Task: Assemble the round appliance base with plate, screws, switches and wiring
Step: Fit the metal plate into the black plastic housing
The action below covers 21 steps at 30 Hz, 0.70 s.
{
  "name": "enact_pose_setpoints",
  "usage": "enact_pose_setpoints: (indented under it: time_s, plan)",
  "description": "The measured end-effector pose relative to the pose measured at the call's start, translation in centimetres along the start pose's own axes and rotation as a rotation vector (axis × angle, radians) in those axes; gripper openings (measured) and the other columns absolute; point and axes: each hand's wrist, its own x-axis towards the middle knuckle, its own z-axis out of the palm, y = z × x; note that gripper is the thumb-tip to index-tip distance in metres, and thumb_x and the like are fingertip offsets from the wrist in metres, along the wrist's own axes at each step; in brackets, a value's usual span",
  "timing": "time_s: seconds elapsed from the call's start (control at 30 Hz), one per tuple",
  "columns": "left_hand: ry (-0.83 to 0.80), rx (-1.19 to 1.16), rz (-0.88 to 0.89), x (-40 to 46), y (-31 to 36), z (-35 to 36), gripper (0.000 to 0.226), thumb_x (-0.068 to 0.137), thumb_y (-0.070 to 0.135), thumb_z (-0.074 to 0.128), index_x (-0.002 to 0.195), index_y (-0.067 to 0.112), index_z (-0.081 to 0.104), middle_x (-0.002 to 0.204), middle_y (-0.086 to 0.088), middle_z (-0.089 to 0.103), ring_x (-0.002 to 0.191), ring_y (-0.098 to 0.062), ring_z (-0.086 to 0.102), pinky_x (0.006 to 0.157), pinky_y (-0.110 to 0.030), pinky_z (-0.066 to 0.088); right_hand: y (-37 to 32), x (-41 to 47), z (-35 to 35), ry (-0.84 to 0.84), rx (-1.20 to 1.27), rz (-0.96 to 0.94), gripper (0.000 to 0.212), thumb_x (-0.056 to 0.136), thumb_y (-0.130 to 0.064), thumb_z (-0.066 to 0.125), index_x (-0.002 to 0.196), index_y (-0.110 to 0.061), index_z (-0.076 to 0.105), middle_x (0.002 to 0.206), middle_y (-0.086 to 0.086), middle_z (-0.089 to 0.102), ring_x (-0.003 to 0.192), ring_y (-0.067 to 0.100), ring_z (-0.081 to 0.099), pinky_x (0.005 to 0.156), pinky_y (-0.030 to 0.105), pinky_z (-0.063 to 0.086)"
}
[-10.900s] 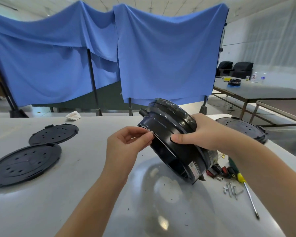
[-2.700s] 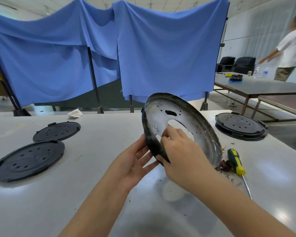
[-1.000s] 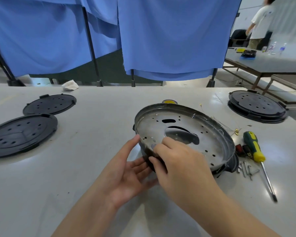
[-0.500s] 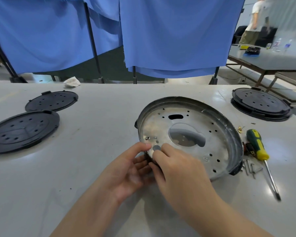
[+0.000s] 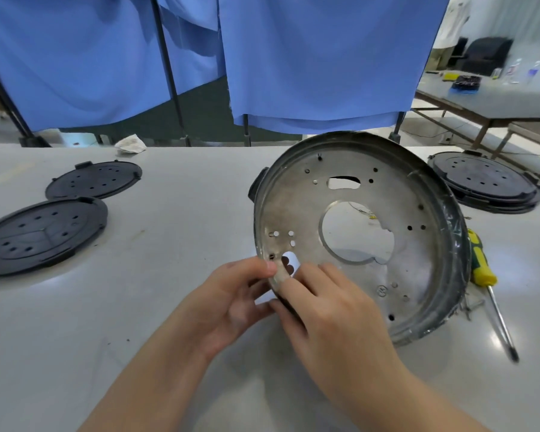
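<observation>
The round appliance base (image 5: pixel 418 275) is tilted up towards me, its far rim raised, with its silver metal plate showing a big central hole and several small holes. My left hand (image 5: pixel 231 300) grips the near left rim, thumb on top and fingers underneath. My right hand (image 5: pixel 328 310) holds the same rim just beside it, fingertips pressed on the plate's inner face by a small hole. A green and yellow screwdriver (image 5: pixel 483 275) lies right of the base, with a few loose screws (image 5: pixel 471 307) next to it.
Two black perforated round covers (image 5: pixel 44 235) (image 5: pixel 94 179) lie on the grey table at the left. Another black round base (image 5: pixel 487 185) sits at the far right. A crumpled white rag (image 5: pixel 131 144) is at the table's back edge. Blue cloth hangs behind.
The base has been tipped up from lying nearly flat, its far rim now raised towards me. Both hands stay on the near left rim.
</observation>
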Motion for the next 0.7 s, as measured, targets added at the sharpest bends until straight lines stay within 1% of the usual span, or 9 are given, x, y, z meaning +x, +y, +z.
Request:
enact_pose_setpoints:
  time_s: [0.07,0.1,0.3,0.37,0.43,0.5,0.53,0.63,0.7]
  plan:
    - [-0.032,0.051,0.028,-0.05,-0.02,0.02,0.008,0.064,0.02,0.07,0.07,0.014,0.072,0.077,0.0,0.068,0.072,-0.01,0.066,0.065,-0.027,0.055,0.1,-0.02,0.09,0.007,-0.005,-0.019,0.01,0.073,-0.012,0.073,0.082,-0.014,0.069,0.076,0.004,0.062,0.06,0.023,0.05,0.052,0.031,0.04]
    - [-0.042,0.065,0.041,-0.02,-0.09,-0.01,0.009,0.065,0.02,0.069,0.07,0.014,0.073,0.078,0.0,0.068,0.074,-0.01,0.066,0.067,-0.028,0.055,0.18,-0.03,0.1,0.01,-0.001,-0.025,0.008,0.073,-0.011,0.071,0.08,-0.014,0.068,0.077,0.004,0.063,0.061,0.024,0.05,0.053,0.031,0.04]
    - [-0.079,0.074,0.06,0.02,-0.28,0.02,0.029,0.07,0.022,0.073,0.096,0.009,0.075,0.099,-0.008,0.069,0.09,-0.013,0.067,0.073,-0.033,0.055,0.68,0.14,-0.01,0.031,0.075,-0.041,0.015,0.071,-0.005,0.07,0.071,-0.013,0.057,0.072,0.004,0.054,0.062,0.025,0.044,0.054,0.033,0.039]
    - [-0.081,0.055,0.054,0.05,-0.17,-0.03,0.042,0.075,0.03,0.073,0.11,0.007,0.071,0.113,-0.01,0.068,0.102,-0.015,0.066,0.076,-0.036,0.055,0.87,0.29,-0.22,0.059,0.115,-0.021,0.02,0.072,-0.003,0.069,0.068,-0.012,0.052,0.068,0.003,0.051,0.061,0.024,0.042,0.054,0.033,0.037]
    - [-0.051,0.003,0.022,0.09,0.02,0.02,0.047,0.079,0.043,0.071,0.112,0.009,0.072,0.116,-0.009,0.068,0.104,-0.016,0.066,0.076,-0.038,0.056,1.01,0.42,-0.46,0.087,0.142,0.004,0.027,0.075,-0.003,0.067,0.064,-0.014,0.045,0.067,0.002,0.048,0.061,0.023,0.04,0.056,0.03,0.034]
    - [-0.001,-0.049,-0.022,0.17,0.11,0.0,0.049,0.08,0.051,0.067,0.106,0.01,0.075,0.112,-0.009,0.07,0.1,-0.017,0.069,0.073,-0.038,0.057,1.0,0.42,-0.53,0.094,0.151,0.002,0.03,0.075,-0.003,0.067,0.063,-0.015,0.042,0.066,0.002,0.047,0.062,0.023,0.039,0.056,0.03,0.032]
    - [0.019,-0.071,-0.034,0.22,0.11,-0.05,0.047,0.082,0.05,0.065,0.104,0.01,0.076,0.109,-0.009,0.071,0.097,-0.018,0.07,0.07,-0.038,0.057,0.95,0.38,-0.49,0.09,0.152,-0.007,0.03,0.074,-0.002,0.067,0.063,-0.014,0.042,0.067,0.003,0.047,0.062,0.023,0.039,0.056,0.03,0.033]
    - [0.057,-0.112,-0.042,0.41,-0.14,-0.01,0.038,0.093,0.041,0.052,0.097,0.011,0.076,0.098,-0.007,0.073,0.084,-0.017,0.071,0.063,-0.035,0.056,0.8,0.17,-0.27,0.067,0.147,-0.031,0.026,0.073,-0.003,0.068,0.064,-0.013,0.046,0.068,0.003,0.049,0.063,0.024,0.042,0.055,0.034,0.037]
    - [0.081,-0.133,-0.027,0.62,-0.47,0.27,0.041,0.1,0.032,0.044,0.088,0.012,0.077,0.085,-0.005,0.073,0.071,-0.015,0.071,0.058,-0.03,0.055,0.76,0.1,-0.13,0.051,0.149,-0.041,0.024,0.074,-0.005,0.068,0.065,-0.013,0.048,0.069,0.003,0.05,0.064,0.025,0.044,0.055,0.035,0.039]
